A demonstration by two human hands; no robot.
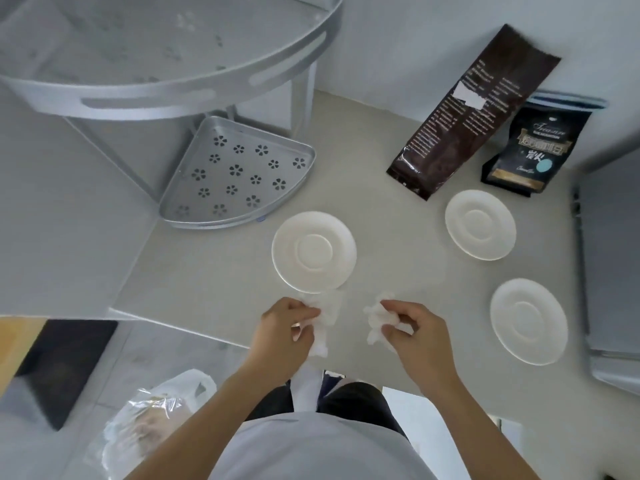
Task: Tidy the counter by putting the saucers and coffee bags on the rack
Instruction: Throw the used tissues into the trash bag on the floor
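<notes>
Looking down past a grey shirt, both bare forearms reach over the near edge of the pale counter [381, 188]. The left hand [282, 329] has its fingers curled closed around a crumpled white tissue [327, 310], and the right hand [414, 327] pinches a second crumpled white tissue [375, 317] between thumb and bent fingers; the two wads sit just apart from each other. On the floor to the left lies a clear plastic bag [145, 420]. Just beyond the left hand, nearly touching its tissue, lies a white saucer [313, 251]. To the right of the right hand sits a second saucer [529, 321], close to the counter's right side, and farther back a third saucer [480, 224]. Behind that one, a tall dark brown coffee bag [467, 116] leans against the back wall, with a shorter black coffee bag [535, 152] standing just beside it on the right. At far left stands the grey metal corner rack [194, 95]; its lower perforated shelf [239, 178] rests on the counter, well apart from the bags.
</notes>
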